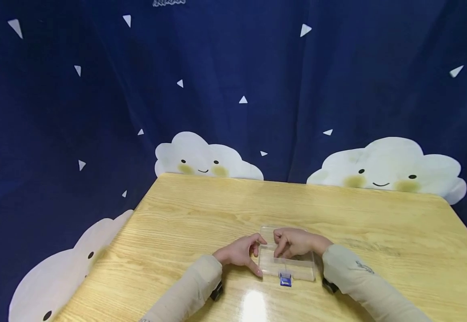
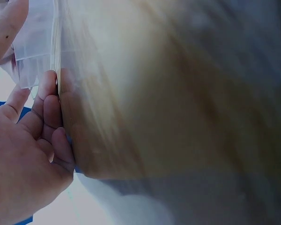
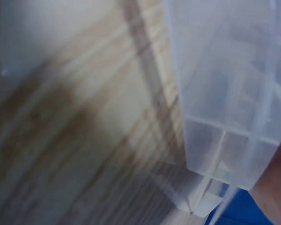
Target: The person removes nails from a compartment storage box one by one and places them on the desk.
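A clear plastic box (image 1: 271,264) with inner dividers stands on the table, its clear lid (image 1: 267,233) folded open behind it. At its front edge is a small blue square piece (image 1: 285,280). My left hand (image 1: 241,252) holds the box's left side, thumb at the front corner and forefinger near the hinge. In the left wrist view, the other fingers (image 2: 52,108) lie bent beside the box edge. My right hand (image 1: 296,242) reaches over the right side, thumb and fingers pointing down into the box; I cannot tell whether they pinch something. The right wrist view shows the box's clear end wall (image 3: 220,140).
The light wooden table (image 1: 201,210) extends around the box on all sides. A dark blue curtain (image 1: 225,58) with white clouds and triangles hangs behind the table and along its left.
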A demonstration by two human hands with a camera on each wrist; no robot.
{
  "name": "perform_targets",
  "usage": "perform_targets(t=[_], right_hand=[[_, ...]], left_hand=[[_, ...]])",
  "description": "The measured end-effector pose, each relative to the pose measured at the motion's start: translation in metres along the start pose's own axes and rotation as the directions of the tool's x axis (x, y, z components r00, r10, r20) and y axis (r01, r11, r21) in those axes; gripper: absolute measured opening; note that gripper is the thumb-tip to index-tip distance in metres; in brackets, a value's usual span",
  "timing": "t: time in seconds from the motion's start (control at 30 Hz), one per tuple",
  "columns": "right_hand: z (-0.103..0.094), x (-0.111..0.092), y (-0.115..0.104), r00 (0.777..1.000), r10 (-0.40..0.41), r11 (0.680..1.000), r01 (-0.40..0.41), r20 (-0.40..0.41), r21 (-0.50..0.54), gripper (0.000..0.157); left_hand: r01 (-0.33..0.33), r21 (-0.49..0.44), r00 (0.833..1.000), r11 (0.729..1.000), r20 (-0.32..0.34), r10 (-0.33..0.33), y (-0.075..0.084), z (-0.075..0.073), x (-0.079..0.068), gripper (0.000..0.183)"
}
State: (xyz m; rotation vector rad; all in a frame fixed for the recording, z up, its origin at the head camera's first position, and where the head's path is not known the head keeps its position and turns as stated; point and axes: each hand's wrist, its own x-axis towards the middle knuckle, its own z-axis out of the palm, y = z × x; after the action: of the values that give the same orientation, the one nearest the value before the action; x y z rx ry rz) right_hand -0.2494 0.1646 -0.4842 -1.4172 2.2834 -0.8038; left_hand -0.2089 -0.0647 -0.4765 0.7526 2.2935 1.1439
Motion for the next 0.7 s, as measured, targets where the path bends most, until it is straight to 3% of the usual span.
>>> perform_targets(t=[0.3,0.7], right_hand=[[-0.001,0.003,-0.007,0.999,0.031,0.999,-0.031,0.026,-0.031,0.028],[-0.001,0.001,-0.013,0.999,0.039,0.997,-0.038,0.007,-0.068,0.026]], left_hand=[[0.003,0.013,1.0,1.0,-0.005,-0.003,-0.001,0.0,0.0,0.068],[0.003,0.002,1.0,1.0,-0.004,-0.003,-0.002,0.001,0.001,0.068]])
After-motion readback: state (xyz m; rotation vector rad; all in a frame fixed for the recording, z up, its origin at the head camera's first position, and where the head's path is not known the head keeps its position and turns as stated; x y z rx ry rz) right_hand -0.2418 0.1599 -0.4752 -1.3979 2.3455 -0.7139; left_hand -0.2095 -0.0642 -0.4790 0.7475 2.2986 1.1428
